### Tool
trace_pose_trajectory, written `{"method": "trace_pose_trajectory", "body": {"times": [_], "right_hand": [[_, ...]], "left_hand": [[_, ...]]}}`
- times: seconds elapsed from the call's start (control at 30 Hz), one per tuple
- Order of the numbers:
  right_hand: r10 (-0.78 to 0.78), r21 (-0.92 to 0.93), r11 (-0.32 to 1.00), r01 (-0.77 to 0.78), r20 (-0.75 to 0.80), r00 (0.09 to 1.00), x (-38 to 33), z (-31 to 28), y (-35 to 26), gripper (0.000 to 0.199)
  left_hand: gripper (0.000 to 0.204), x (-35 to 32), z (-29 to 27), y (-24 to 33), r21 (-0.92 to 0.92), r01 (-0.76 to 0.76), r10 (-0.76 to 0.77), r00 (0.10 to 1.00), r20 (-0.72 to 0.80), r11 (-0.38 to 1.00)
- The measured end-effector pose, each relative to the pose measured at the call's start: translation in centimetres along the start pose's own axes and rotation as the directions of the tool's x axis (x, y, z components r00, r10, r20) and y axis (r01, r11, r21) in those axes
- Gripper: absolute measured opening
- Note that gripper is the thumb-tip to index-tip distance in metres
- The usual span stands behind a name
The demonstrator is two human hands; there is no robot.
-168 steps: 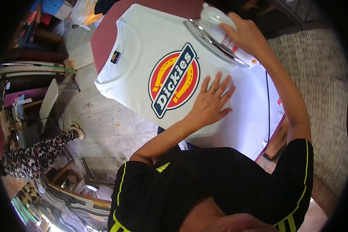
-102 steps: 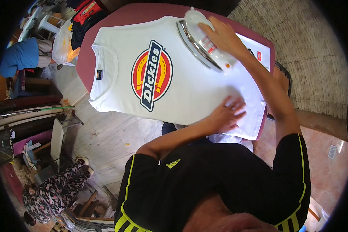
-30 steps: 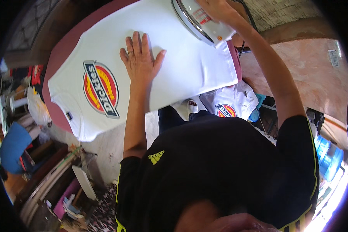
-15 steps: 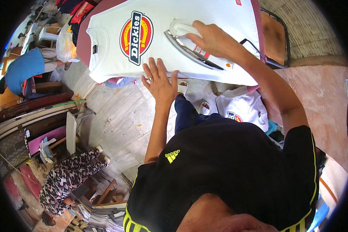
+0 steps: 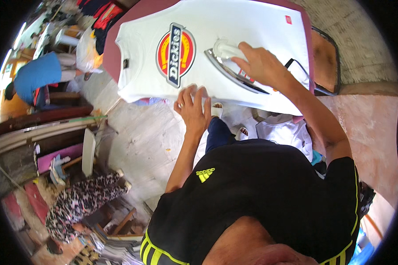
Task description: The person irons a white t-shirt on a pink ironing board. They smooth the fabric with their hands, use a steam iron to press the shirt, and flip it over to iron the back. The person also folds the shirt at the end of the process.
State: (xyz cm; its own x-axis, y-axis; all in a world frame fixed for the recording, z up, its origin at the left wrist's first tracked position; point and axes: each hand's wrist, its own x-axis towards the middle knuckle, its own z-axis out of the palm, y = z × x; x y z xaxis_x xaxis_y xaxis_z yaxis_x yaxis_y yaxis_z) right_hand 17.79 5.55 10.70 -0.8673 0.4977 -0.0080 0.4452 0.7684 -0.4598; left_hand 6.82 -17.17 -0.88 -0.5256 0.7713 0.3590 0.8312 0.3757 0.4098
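A white T-shirt (image 5: 132, 37) with a round red, yellow and navy print is spread on a maroon-covered ironing table (image 5: 306, 17). My right hand (image 5: 264, 66) is closed around the handle of an iron (image 5: 234, 73) with a white top and shiny metal sides. The iron rests on the shirt, right of the print. My left hand (image 5: 193, 108) is at the shirt's near edge, just below the print, its fingers apart and a little bent. It holds nothing that I can see; the fingertips touch or nearly touch the cloth.
Another white garment (image 5: 287, 132) lies low beside my feet, under the table's near right side. A brown-seated chair (image 5: 326, 62) stands at the table's right. On the left, a person in a blue top (image 5: 40, 77) bends over, and another in patterned clothes (image 5: 82, 205) is lower down.
The whole view has shifted, so the table appears further right and lower. My left hand has slid slightly toward the shirt's near edge and its fingers have bent. The iron has barely moved on the shirt.
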Motion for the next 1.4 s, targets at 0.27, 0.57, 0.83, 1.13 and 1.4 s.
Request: {"method": "trace_pose_trajectory", "body": {"times": [0.27,0.57,0.83,1.13,1.4], "right_hand": [[0.285,0.3,0.927,-0.226,-0.171,0.943,-2.6,-6.9,9.3,0.032],[0.743,0.301,0.668,-0.681,-0.322,0.587,-5.0,-14.8,22.9,0.055],[0.762,0.295,0.643,-0.707,-0.34,0.551,-6.7,-13.4,29.0,0.062],[-0.053,-0.455,0.85,-0.267,-0.577,0.815,1.0,-10.3,25.8,0.067],[-0.108,-0.447,0.893,-0.042,-0.305,0.946,13.1,-3.4,23.4,0.051]], "left_hand": [[0.02,-6.6,3.2,-2.3,-0.662,0.419,0.036,0.829,0.558,0.622],[0.05,-2.7,5.8,-2.0,-0.416,0.893,-0.153,0.393,0.907,-0.17],[0.016,-4.5,8.3,0.2,-0.393,0.75,-0.203,0.338,0.919,-0.532],[0.015,-8.0,4.4,5.5,-0.629,0.509,-0.299,0.586,0.753,-0.588],[0.047,-8.9,2.7,6.8,-0.535,0.234,-0.22,0.726,0.652,-0.812]]}}
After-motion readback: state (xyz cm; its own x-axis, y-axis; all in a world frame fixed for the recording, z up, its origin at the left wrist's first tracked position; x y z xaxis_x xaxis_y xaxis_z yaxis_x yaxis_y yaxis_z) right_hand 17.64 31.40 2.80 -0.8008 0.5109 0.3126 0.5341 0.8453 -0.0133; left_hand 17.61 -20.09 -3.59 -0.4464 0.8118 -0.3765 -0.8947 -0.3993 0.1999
